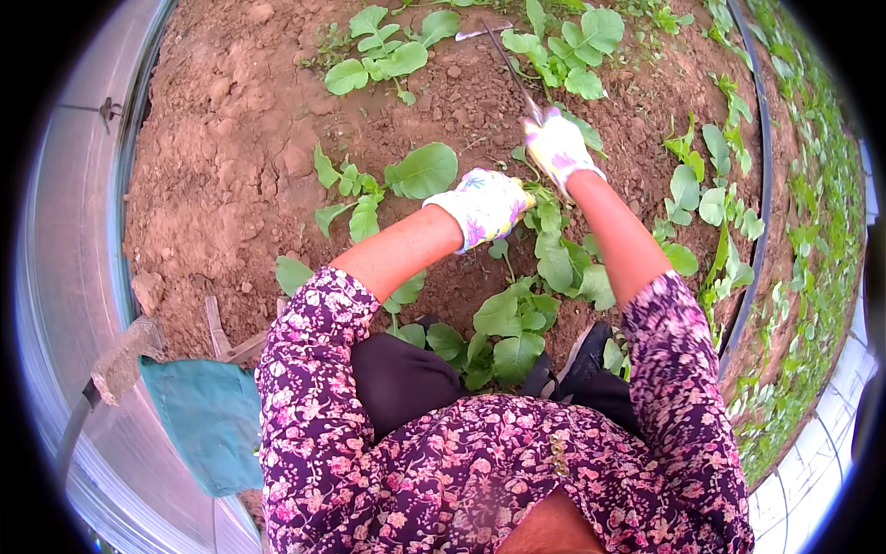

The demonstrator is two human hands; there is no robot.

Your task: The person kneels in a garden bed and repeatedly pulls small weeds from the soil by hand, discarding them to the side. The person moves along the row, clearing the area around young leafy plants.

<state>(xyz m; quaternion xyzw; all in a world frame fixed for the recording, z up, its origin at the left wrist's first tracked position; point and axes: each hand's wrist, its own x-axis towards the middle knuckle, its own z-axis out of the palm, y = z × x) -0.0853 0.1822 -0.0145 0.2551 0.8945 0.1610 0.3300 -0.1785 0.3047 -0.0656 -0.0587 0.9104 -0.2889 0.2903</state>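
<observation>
My left hand (488, 206), in a white flower-print glove, is closed around the stems of a leafy green plant (554, 260) that hangs towards my feet. Just to its upper right, my right hand (559, 147), gloved alike, grips a thin-handled hand hoe (512, 69). The hoe's shaft points up and away, and its flat metal blade (483, 31) lies at the soil between two leafy plants. Leaves partly hide the ends of the held stems. Left of my left hand grows another broad-leaved plant (422, 172).
Leafy plants stand before my knees (516, 332) and farther up. A dark hose (761, 159) runs down the right side. Plastic sheeting (76, 208) borders the bed at left, near a concrete block (128, 359), wooden pieces (216, 329) and a green cloth (204, 422).
</observation>
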